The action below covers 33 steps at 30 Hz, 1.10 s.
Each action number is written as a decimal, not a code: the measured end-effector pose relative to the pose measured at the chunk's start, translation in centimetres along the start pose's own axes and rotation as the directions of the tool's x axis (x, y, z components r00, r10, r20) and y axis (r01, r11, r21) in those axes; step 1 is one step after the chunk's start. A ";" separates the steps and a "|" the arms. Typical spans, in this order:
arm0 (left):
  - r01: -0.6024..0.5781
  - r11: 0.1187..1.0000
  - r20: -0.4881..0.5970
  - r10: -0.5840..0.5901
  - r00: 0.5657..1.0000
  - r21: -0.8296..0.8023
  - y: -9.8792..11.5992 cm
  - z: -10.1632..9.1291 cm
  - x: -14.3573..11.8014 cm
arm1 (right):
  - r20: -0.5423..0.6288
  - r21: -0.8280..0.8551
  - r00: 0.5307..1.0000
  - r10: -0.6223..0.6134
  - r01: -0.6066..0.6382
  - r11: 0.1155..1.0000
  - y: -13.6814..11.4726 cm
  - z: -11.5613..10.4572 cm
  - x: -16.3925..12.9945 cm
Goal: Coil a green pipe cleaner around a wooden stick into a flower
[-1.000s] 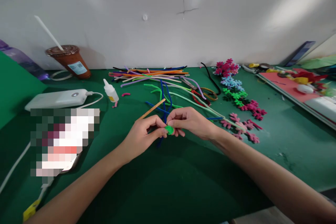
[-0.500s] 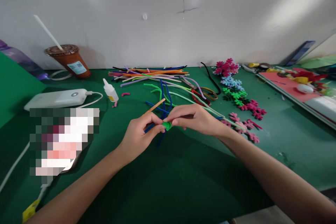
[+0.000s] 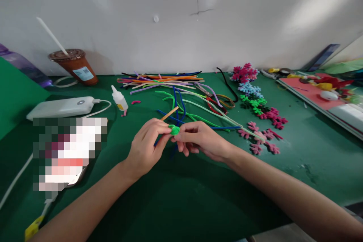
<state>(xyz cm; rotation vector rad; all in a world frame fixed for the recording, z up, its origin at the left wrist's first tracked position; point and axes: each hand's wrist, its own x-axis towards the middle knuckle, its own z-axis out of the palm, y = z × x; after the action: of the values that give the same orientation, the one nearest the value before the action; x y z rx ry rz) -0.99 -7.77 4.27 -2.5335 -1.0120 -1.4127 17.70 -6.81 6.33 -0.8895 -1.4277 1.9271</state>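
Observation:
Between my two hands is a small curled piece of green pipe cleaner (image 3: 174,130). My left hand (image 3: 147,141) pinches it from the left with thumb and forefinger. On its other side, my right hand (image 3: 201,138) grips it by the fingertips, with the lower fingers curled beneath. Just behind my hands lie blue pipe cleaners (image 3: 183,107), partly hidden by my fingers, and a thin wooden stick (image 3: 170,113). Loose green pipe cleaners (image 3: 195,116) stretch to the right behind my right hand.
A pile of pipe cleaners (image 3: 161,79) lies along the wall near red-handled scissors (image 3: 214,106). Fuzzy snowflake shapes (image 3: 253,104) line the right. Leftward are a glue bottle (image 3: 119,99), a drink cup (image 3: 76,69), a white power bank (image 3: 61,107) and a blurred-out phone (image 3: 76,177).
The green piece has shifted slightly left and up and turned between my fingers. My right hand has dropped lower and rotated, uncovering the green and blue pipe cleaners behind it.

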 end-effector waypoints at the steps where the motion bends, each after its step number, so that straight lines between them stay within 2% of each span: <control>1: -0.006 1.000 -0.018 0.006 1.000 -0.002 -0.1 0.1 0.0 | 0.000 0.033 1.000 0.009 -0.009 0.999 0.2 0.0 0.0; 7: 0.007 0.998 -0.042 -0.010 0.999 -0.063 0.1 0.3 -0.2 | 0.029 0.088 0.999 -0.021 0.018 0.996 0.5 0.1 0.2; 12: 0.053 0.995 -0.007 -0.054 0.999 -0.083 0.2 0.0 -0.2 | 0.054 -0.194 0.987 -0.154 0.162 0.967 -0.1 -1.0 0.0; 17: 0.089 0.993 -0.022 -0.091 0.996 -0.079 0.0 -0.2 -0.1 | 0.090 -0.345 0.983 -0.162 0.183 0.920 -0.5 -1.5 -0.3; 24: 0.046 0.996 -0.015 -0.047 0.999 -0.071 -0.2 0.1 -0.2 | 0.117 -0.315 0.982 -0.151 0.181 0.932 -1.1 -0.9 -0.5; 29: 0.021 0.986 0.082 -0.008 0.997 -0.164 -0.1 0.1 0.0 | 0.009 -0.359 0.974 -0.227 0.215 0.908 -1.1 -1.4 -0.3; 33: -0.003 0.978 0.101 0.024 0.995 -0.209 -0.1 0.2 0.3 | 0.030 -0.314 0.989 -0.144 0.146 0.938 -1.1 -1.7 -0.2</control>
<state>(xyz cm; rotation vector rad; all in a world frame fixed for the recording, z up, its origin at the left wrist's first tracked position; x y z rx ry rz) -0.83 -7.45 4.31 -2.7825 -0.9016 -1.4701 19.17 -5.70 7.04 -0.8902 -1.7870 1.6200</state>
